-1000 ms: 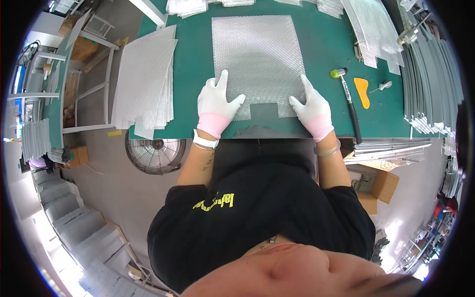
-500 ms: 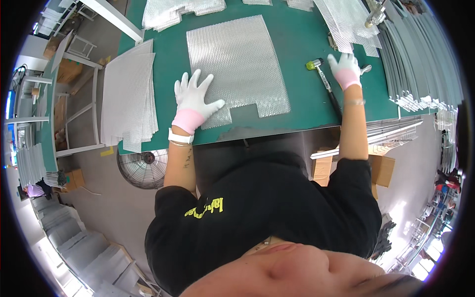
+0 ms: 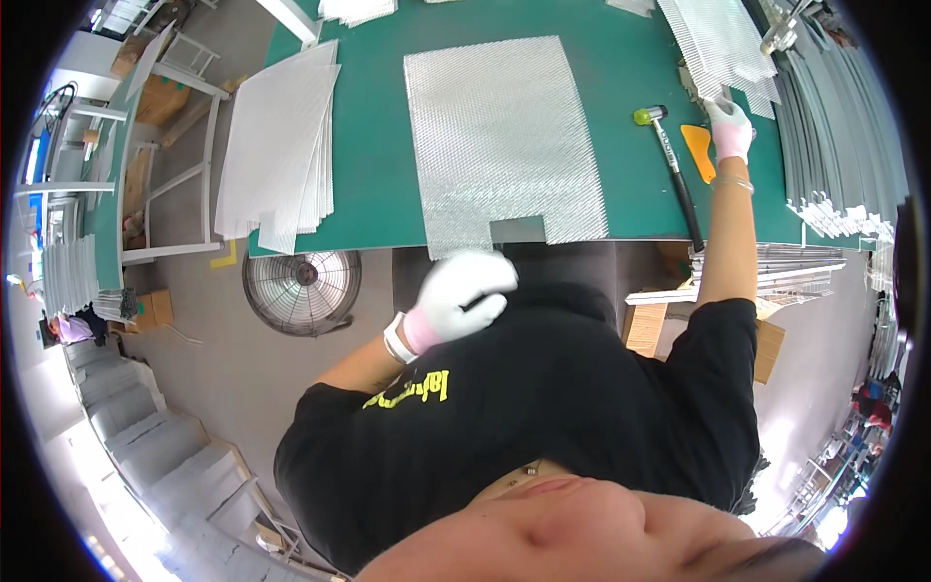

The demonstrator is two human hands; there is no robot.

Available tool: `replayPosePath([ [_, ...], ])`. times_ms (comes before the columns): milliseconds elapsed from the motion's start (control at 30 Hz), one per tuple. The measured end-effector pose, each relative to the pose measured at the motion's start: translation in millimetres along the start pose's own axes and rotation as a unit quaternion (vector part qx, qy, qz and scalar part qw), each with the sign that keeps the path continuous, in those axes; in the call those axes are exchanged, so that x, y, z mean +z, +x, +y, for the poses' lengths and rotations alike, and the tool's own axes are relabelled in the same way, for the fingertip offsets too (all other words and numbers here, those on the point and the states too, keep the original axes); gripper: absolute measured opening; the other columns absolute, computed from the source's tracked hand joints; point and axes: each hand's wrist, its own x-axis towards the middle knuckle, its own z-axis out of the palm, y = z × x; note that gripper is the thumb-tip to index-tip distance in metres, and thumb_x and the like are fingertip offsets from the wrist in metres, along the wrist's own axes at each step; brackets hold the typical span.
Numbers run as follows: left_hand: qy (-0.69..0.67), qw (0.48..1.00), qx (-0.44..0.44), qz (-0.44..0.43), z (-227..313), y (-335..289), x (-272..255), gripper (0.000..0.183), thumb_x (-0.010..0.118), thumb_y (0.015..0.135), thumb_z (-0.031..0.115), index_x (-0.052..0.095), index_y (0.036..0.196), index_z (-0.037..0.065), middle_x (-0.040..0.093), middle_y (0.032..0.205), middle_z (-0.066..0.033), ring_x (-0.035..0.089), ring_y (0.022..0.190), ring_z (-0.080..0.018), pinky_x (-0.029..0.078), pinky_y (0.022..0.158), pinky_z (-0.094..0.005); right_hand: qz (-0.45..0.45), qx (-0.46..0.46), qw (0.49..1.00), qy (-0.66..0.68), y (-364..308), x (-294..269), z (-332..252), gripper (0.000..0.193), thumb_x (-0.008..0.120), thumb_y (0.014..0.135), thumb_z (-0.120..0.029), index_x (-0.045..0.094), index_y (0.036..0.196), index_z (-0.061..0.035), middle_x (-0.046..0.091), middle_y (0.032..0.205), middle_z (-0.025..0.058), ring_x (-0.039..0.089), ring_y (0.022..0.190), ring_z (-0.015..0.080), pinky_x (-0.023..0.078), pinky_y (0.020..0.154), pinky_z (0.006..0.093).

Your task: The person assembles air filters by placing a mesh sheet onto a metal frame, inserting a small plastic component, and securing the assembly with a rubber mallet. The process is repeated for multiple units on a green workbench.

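Observation:
A translucent sheet with a fine mesh-like texture (image 3: 504,136) lies before me, a rectangular notch in its near edge. One near corner sticks out past the table edge. My left hand (image 3: 464,299), in a white glove with a pink cuff, hovers just off that edge by my body; its thumb stands apart and nothing shows in it. At the right, my gloved right hand (image 3: 730,128) has its fingers bent at the near end of a pile of mesh sheets (image 3: 713,48); what they grip is hidden. Beside it lie an orange scraper (image 3: 696,152) and a mallet (image 3: 673,170) with a black handle.
Stacked pale sheets (image 3: 281,136) rest at the left of the green table (image 3: 373,145). Long grey strips (image 3: 839,126) stand in a row at the far right. A metal clamp-like fixture (image 3: 779,37) is at the back right. Below the left edge is a floor fan (image 3: 303,276).
My left hand has left the sheet and come back toward my body. The sheet now lies nearer, over the table edge. The orange scraper shows beside my right hand. The head view has shifted.

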Motion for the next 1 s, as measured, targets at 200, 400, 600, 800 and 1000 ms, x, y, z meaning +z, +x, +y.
replayPosePath([
  [200, -0.626, 0.658, -0.381, 0.174, -28, -41, 48, 0.03, 0.056, 0.101, 0.029, 0.058, 0.117, 0.004, 0.063, 0.11, -0.0062, 0.062, 0.1, -0.0177, 0.051, 0.09, -0.0354, -0.097, 0.011, 0.971, 0.219, -107, -54, -39, 0.047, 0.074, 0.086, -0.027, 0.063, 0.121, 0.0015, 0.068, 0.106, 0.0089, 0.061, 0.094, 0.012, 0.047, 0.085, 0.0252],
  [400, -0.523, 0.68, -0.421, 0.294, -34, -21, 61, 0.036, 0.059, 0.099, 0.033, 0.052, 0.115, 0.001, 0.057, 0.114, -0.0071, 0.059, 0.102, -0.0185, 0.05, 0.088, -0.0362, -0.523, 0.138, 0.756, 0.369, -290, -66, -121, 0.013, 0.065, 0.084, -0.008, 0.058, 0.095, -0.0027, 0.066, 0.094, 0.0063, 0.063, 0.074, 0.0138, 0.051, 0.067, 0.0273],
  [600, -0.307, 0.877, -0.363, 0.067, -34, -52, 78, 0.075, 0.061, 0.097, 0.024, 0.018, 0.153, -0.001, 0.039, 0.147, -0.0161, 0.045, 0.131, -0.0203, 0.037, 0.109, -0.0328, -0.315, -0.39, 0.842, 0.197, -383, 10, -133, 0.034, 0.081, 0.07, -0.012, 0.06, 0.095, -0.0065, 0.062, 0.112, 0.0131, 0.066, 0.087, 0.0325, 0.055, 0.073, 0.0363],
  [800, -0.18, 0.923, -0.339, 0.039, -35, -53, 53, 0.037, 0.049, 0.102, 0.018, 0.05, 0.134, 0.0, 0.06, 0.124, -0.0144, 0.06, 0.109, -0.0174, 0.049, 0.093, -0.0317, -0.402, -0.038, 0.885, 0.233, -391, 22, -118, 0.045, 0.081, 0.072, -0.017, 0.054, 0.106, -0.0038, 0.055, 0.082, 0.0027, 0.052, 0.067, 0.0088, 0.047, 0.062, 0.0253],
  [1000, -0.305, 0.819, -0.426, 0.233, -23, -32, 60, 0.029, 0.06, 0.098, 0.02, 0.056, 0.115, -0.003, 0.062, 0.105, -0.0072, 0.058, 0.101, -0.0116, 0.046, 0.092, -0.0319, -0.585, 0.164, 0.668, 0.429, -386, 43, -100, 0.038, 0.067, 0.093, -0.023, 0.053, 0.12, -0.0001, 0.061, 0.095, 0.0035, 0.057, 0.075, 0.0085, 0.049, 0.067, 0.0227],
])
